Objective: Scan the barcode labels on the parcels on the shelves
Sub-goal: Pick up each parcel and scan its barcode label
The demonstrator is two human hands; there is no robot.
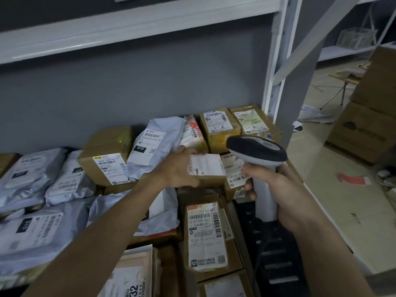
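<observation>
Two bare forearms come into view from the bottom edge, and no sleeve covers either of them up to that edge. The left hand [179,168] wears no glove, ring or watch. The right hand [285,189] is also uncovered, with no glove, and its wrist carries no band. The fingernails that show are short and plain.

A parcel storeroom or courier depot. White metal shelving [276,67] stands against a grey wall [150,82], its lower shelf packed edge to edge with cardboard boxes [107,155] and grey plastic mailer bags [32,174], each bearing a printed barcode shipping label [204,232]. Beyond the shelf's right edge, large brown cartons [364,129] are stacked on a pale tiled floor [334,200] littered with scraps of paper [353,180].
</observation>
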